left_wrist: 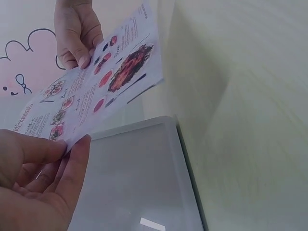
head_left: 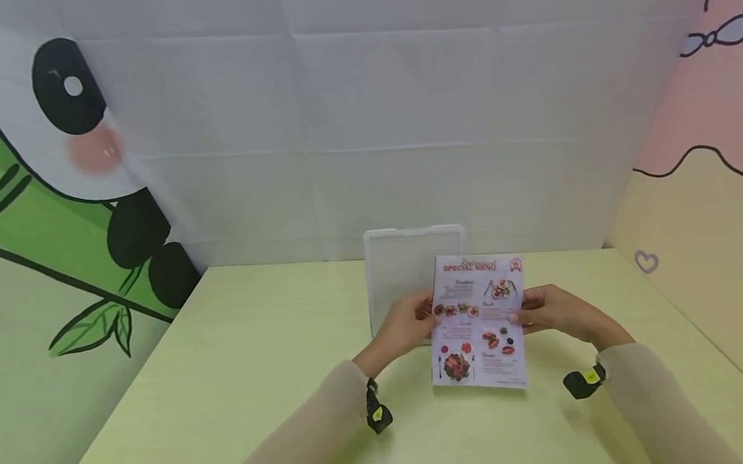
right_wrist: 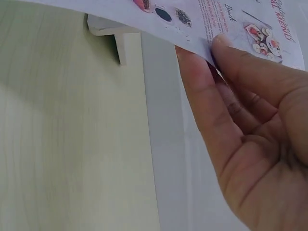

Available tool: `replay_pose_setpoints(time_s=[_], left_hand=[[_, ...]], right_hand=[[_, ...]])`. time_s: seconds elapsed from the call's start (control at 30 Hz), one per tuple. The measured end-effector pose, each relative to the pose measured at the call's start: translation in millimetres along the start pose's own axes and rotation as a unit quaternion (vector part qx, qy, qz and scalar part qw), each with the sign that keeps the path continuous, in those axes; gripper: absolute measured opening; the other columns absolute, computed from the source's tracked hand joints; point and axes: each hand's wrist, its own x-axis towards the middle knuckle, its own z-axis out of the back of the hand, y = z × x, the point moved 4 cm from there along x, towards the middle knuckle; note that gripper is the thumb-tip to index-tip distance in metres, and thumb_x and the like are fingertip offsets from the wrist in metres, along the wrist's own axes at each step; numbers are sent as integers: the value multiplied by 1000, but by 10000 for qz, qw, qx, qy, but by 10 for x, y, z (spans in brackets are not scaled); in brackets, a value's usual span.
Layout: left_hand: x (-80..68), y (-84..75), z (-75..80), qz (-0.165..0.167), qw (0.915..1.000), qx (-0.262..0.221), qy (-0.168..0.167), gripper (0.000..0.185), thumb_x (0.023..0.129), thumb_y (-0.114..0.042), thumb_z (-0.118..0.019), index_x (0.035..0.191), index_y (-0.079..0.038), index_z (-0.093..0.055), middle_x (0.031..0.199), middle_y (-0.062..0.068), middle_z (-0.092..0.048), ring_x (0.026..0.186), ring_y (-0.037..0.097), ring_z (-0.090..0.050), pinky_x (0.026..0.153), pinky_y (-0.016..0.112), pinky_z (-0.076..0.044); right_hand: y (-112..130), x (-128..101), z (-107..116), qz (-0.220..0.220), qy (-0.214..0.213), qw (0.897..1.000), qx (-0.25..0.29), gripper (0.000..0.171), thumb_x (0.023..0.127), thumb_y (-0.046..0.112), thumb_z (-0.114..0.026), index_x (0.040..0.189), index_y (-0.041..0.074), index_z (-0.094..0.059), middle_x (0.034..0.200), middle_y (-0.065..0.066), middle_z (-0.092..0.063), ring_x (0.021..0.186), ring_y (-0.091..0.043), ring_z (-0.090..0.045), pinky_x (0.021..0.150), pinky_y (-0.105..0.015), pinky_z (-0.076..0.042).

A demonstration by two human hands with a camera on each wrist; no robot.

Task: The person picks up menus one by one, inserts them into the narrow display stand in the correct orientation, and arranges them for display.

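A printed menu sheet (head_left: 478, 323) headed "SPECIAL MENU", with food pictures, is held up over the table between both hands. My left hand (head_left: 407, 325) pinches its left edge between thumb and fingers, seen closely in the left wrist view, where the sheet (left_wrist: 91, 91) slants. On the opposite edge, my right hand (head_left: 555, 312) pinches the paper, thumb (right_wrist: 240, 62) on the printed face. Behind the sheet stands a white-framed upright display panel (head_left: 390, 274), partly covered by the menu and left hand. Its grey face (left_wrist: 134, 178) and a rounded frame corner show in the left wrist view.
The pale wooden table (head_left: 276, 354) meets a white sheet backdrop (head_left: 389, 116) at its far edge. Cartoon-printed walls (head_left: 716, 251) border it on both sides. A white stand foot (right_wrist: 120, 45) juts out below the paper in the right wrist view.
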Motion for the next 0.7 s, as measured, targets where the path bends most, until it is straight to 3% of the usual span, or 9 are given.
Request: replay_pose_setpoints(time_s=[0.5,0.7], left_hand=[[-35,-73,365,-350,9980,-38,-517,24,91,-2,-60,115,-2,-63,103,14,-68,84,19,-64,66,26,-57],[-31,-110,499,-337,9970,-226,-665,25,92,-3,-61,116,-3,-62,104,14,-68,86,20,-65,72,36,-59]], right_hand=[[331,116,-81,248,-58,9997,-72,43,90,20,-67,125,-5,-58,114,-18,-67,99,-27,-68,90,-42,-55],[398,168,-110,324,89,9994,88,42,93,19,-63,127,-6,-55,115,-19,-66,100,-29,-67,87,-44,-56]])
